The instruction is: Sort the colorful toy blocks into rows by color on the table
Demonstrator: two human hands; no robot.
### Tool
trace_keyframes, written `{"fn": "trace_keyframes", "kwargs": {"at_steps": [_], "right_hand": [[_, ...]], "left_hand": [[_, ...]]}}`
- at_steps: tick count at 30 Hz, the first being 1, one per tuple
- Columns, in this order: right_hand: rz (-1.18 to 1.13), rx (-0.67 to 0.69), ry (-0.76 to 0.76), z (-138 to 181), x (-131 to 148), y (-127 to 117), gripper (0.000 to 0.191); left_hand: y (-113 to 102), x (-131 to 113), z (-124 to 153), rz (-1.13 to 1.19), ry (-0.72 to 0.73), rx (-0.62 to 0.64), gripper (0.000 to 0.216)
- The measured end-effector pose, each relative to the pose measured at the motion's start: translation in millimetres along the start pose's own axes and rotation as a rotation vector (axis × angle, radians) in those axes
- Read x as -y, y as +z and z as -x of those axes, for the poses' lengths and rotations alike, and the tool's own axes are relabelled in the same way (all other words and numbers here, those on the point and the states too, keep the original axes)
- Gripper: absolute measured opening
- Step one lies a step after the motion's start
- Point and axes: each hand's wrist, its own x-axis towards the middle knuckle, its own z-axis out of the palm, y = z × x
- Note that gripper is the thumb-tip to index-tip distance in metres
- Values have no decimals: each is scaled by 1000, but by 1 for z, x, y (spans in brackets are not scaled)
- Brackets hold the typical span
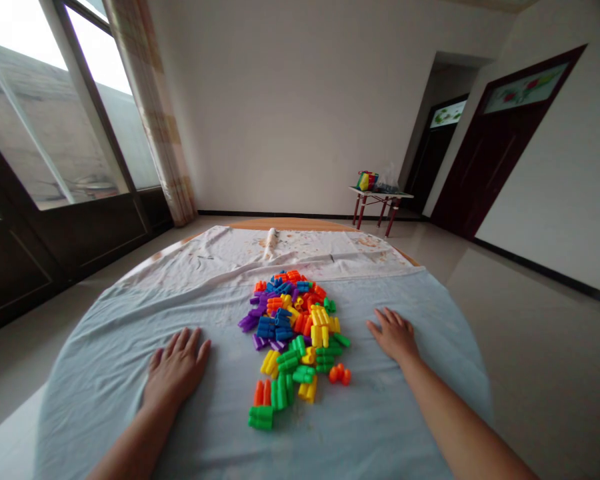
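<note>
A heap of plastic building blocks in orange, yellow, green, blue and purple lies in the middle of the round table. To the left of the heap, my left hand rests flat on the pale blue cloth, fingers stretched out and holding nothing. My right hand lies palm down on the cloth to the right, also open with nothing in it. Closest to that hand are a green block and an orange block. At the near end sit a green block and an orange block.
A white patterned cloth covers the far part of the table, with a rolled piece on it. Against the far wall stands a small table holding a colourful bag and clear plastic. Glazed doors are at left.
</note>
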Motion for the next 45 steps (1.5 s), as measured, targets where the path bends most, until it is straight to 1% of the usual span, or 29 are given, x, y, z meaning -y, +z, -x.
{"fn": "trace_keyframes", "kwargs": {"at_steps": [2, 5, 7, 10, 14, 17, 21, 24, 34, 40, 45], "right_hand": [[-32, -49, -18, -1, -3, 1, 53], [-107, -148, -50, -3, -9, 4, 48], [-163, -207, -49, -4, -11, 5, 47], [-208, -256, -41, -6, -11, 5, 45], [-201, -268, -60, -6, -11, 7, 43], [-193, -254, -78, -6, -12, 9, 40], [-227, -240, -78, -5, -15, 10, 38], [-288, -257, -80, -5, -18, 10, 38], [-508, -393, -105, -4, -25, 13, 37], [-530, -437, -186, -1, -20, 15, 34], [-508, -400, -231, 0, -19, 18, 33]], "left_hand": [[-1, 3, -4, -10, 14, 4, 64], [-6, 2, -2, -5, 12, 30, 62], [-10, -3, 4, -1, -31, 38, 62], [-13, -16, 18, 3, -106, 15, 66], [-8, -34, 34, 7, -90, 1, 66], [-5, -37, 37, 13, -89, -4, 66], [-5, -34, 34, 5, -83, -12, 66], [-4, -33, 32, -6, -86, -16, 66], [7, -22, 24, -35, -75, -63, 63], [7, -20, 25, -14, -83, -68, 61], [5, -21, 26, 13, -84, -68, 59]]}}
